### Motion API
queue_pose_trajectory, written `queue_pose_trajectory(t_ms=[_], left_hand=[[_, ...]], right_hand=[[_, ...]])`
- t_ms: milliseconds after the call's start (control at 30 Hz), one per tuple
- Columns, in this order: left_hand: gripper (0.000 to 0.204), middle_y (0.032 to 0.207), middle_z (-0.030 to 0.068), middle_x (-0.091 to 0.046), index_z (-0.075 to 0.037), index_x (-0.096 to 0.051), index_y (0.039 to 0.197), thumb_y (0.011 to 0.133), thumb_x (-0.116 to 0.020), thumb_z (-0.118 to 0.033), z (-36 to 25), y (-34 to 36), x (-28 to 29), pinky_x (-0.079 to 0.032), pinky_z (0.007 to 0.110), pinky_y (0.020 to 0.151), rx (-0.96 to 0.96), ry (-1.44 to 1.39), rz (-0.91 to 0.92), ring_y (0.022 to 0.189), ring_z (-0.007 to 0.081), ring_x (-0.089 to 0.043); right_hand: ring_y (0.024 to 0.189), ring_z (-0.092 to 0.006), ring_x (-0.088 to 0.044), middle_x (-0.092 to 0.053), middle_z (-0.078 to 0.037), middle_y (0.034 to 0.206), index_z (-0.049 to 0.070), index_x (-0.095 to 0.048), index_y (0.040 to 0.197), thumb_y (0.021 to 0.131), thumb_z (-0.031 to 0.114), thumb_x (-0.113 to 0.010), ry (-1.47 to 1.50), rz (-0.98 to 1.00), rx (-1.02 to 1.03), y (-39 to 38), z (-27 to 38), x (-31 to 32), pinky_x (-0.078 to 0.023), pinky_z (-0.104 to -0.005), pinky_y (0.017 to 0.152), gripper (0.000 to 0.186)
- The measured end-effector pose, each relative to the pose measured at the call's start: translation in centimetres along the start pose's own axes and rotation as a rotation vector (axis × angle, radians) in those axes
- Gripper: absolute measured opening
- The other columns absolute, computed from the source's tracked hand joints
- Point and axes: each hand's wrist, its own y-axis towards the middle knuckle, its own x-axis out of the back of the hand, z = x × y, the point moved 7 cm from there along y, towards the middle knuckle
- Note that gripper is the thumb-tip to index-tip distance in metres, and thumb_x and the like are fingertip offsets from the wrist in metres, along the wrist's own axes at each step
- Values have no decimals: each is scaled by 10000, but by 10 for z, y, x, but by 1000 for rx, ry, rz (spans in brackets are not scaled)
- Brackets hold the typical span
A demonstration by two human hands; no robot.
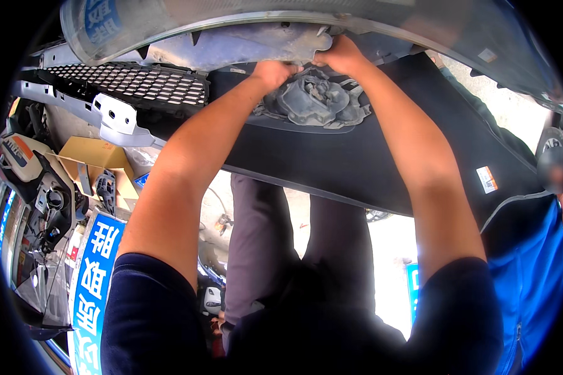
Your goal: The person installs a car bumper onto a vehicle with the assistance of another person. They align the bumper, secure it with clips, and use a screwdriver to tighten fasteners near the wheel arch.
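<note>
My left hand (275, 75) is raised at the upper middle, its fingers curled at the lower edge of a dusty grey panel (231, 50), fingertips partly hidden. My right hand (341, 56) grips the same panel by its notched right end, just under a large curved translucent cover (406, 34). Beneath both hands, a crumpled grey plastic piece (313, 100) lies on a wide black board or panel (419, 106). Left of my left hand is a black honeycomb grille (144, 81), with a silver bracket (116, 115) along its front.
An open cardboard box (94, 153), black-and-white vehicle parts (44, 194) and a blue sign (94, 281) are at the left. My legs (256, 237) show below the black panel. Blue fabric (532, 262), perhaps someone's clothing, and a blurred dark rounded shape (550, 162) are at the right.
</note>
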Motion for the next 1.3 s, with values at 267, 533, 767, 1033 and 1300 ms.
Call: queue_pose_trajectory(t_ms=[267, 533, 767, 1033, 1300], left_hand=[[574, 1138, 29, -669, -83, -541, 1386, 897, -710, -332, -37, -29, 15, -476, 261, 848, -19, -21, -42, 883, 100, -588], [621, 1146, 26, -667, -93, -488, 1429, 921, -660, -407, -23, -16, 10, -476, 266, 831, -19, 94, -17, 845, 109, -599], [492, 1077, 38, -685, -42, -596, 1222, 910, -668, -415, -35, -24, 17, -507, 288, 771, -18, 214, -92, 786, 131, -650], [451, 1066, 53, -687, -30, -594, 1207, 899, -702, -340, -30, -20, 13, -507, 283, 775, -76, 65, -89, 803, 119, -648], [500, 1097, 50, -685, -44, -579, 1301, 911, -691, -335, -18, -10, 12, -505, 272, 806, -14, 77, -65, 826, 115, -646]], right_hand=[[696, -142, -694, -720, -108, 795, -57, -705, 894, 794, 37, -755, 314, -128, -51, 0, -7, -8, -551, -243, 644, 146], [701, -157, -709, -724, -113, 801, -64, -694, 863, 804, 51, -749, 150, -215, 28, -10, 8, 0, -553, -243, 648, 140], [723, -179, -719, -728, -131, 826, -73, -685, 885, 802, 32, -730, 93, -200, 81, -11, 14, 13, -567, -262, 665, 141], [760, -161, -720, -734, -97, 804, -16, -720, 874, 778, 102, -767, 42, -231, 106, -1, 6, 5, -554, -274, 703, 160], [741, -161, -718, -744, -86, 816, 21, -737, 869, 764, 164, -785, -86, -193, 74, -6, 9, 7, -546, -280, 716, 184]])
